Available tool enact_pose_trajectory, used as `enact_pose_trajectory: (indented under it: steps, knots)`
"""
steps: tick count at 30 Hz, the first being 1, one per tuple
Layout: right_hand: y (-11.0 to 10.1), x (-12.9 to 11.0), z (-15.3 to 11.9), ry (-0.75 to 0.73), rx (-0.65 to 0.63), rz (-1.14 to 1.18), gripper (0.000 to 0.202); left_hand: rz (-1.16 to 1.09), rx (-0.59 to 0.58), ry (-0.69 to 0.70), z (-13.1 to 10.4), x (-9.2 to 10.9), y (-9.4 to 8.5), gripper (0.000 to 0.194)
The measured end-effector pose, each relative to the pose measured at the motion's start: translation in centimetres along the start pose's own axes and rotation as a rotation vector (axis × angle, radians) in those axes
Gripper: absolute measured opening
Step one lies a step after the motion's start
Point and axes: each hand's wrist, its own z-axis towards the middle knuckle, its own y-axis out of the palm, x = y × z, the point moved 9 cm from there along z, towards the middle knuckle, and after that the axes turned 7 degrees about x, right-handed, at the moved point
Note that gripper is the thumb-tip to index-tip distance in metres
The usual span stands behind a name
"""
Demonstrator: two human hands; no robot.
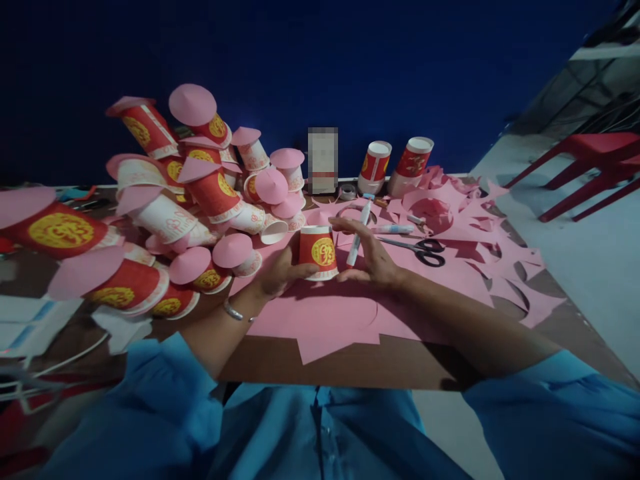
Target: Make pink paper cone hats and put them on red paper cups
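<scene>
An upside-down red paper cup (316, 257) with a round yellow emblem stands over the pink paper. Around its left side, my left hand (281, 270) is closed, with the thumb across the front. My right hand (373, 257) is open just right of the cup, thumb and fingers apart. A white glue pen (359, 233) with a blue end shows in the gap of that hand; whether it touches the fingers I cannot tell. Behind the cup, part of a pink paper cone (320, 217) is visible. Black-handled scissors (425, 252) lie right of my right hand.
Several paper cups with pink cone hats (210, 190) are heaped at the left. Two stacks of cups (376, 167) stand at the back. Cut pink paper scraps (480, 233) cover the table's right side. A second pen (395, 229) lies near the scissors. A red stool (585, 150) is beyond the table.
</scene>
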Motion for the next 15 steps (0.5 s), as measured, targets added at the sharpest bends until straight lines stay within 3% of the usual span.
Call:
enact_pose_trajectory:
  steps: [6,10,15]
  knots:
    - [-1.2,2.7,-0.2,0.171,0.16,-0.015,0.073,-0.13,0.004,-0.019,0.0,1.3,1.4,0.056]
    - [-1.7,2.9,-0.3,0.23,0.216,-0.17,0.039,-0.063,0.058,0.012,0.1,1.1,0.6,0.06]
    - [-1.8,3.3,-0.4,0.32,0.17,-0.357,0.04,-0.042,0.139,0.056,0.2,0.8,-0.6,0.07]
